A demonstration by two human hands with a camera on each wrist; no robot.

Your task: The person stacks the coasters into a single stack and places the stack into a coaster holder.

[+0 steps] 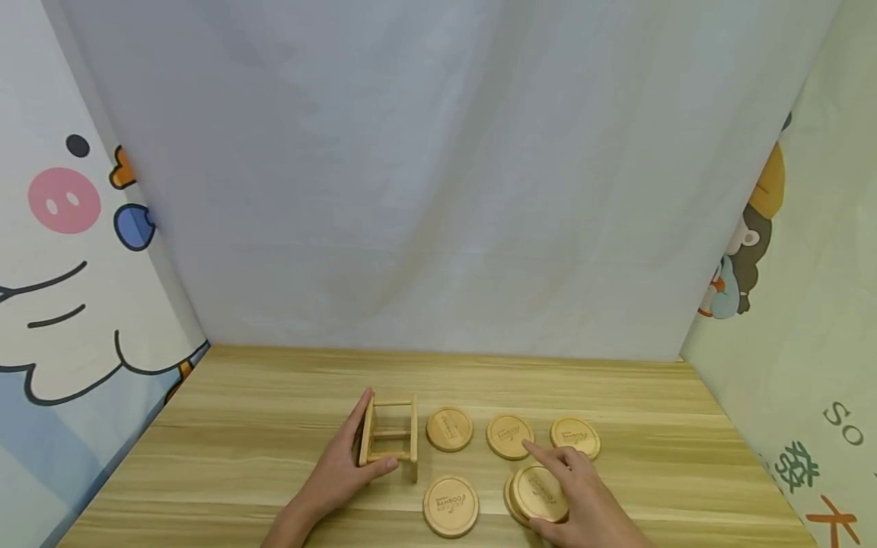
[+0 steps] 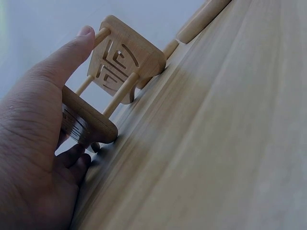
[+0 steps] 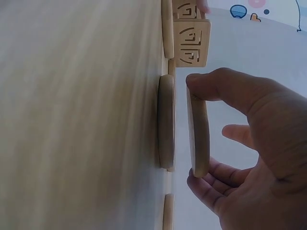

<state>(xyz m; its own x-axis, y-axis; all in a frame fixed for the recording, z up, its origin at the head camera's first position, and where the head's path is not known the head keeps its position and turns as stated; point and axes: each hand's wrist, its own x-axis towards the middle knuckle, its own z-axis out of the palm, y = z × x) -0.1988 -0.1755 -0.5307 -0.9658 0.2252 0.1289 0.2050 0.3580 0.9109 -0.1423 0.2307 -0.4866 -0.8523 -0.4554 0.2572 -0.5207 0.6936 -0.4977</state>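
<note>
My left hand (image 1: 336,468) grips a small bamboo coaster rack (image 1: 368,438), its thumb across the near side and the fingers along the left panel. In the left wrist view the rack's panels (image 2: 146,55) have cut-out patterns and are joined by round rods. My right hand (image 1: 585,498) pinches a round bamboo coaster (image 1: 541,491) by its edge, thumb and fingers on opposite sides. Below it lies another coaster (image 3: 166,122), flat on the table; a gap shows between the two in the right wrist view.
Three coasters form a back row: left (image 1: 450,429), middle (image 1: 507,435) and right (image 1: 574,434). One more coaster (image 1: 450,506) lies near the front, right of the rack. The wood-grain table (image 1: 274,396) meets a pale curtain (image 1: 438,190) at the back and printed side panels.
</note>
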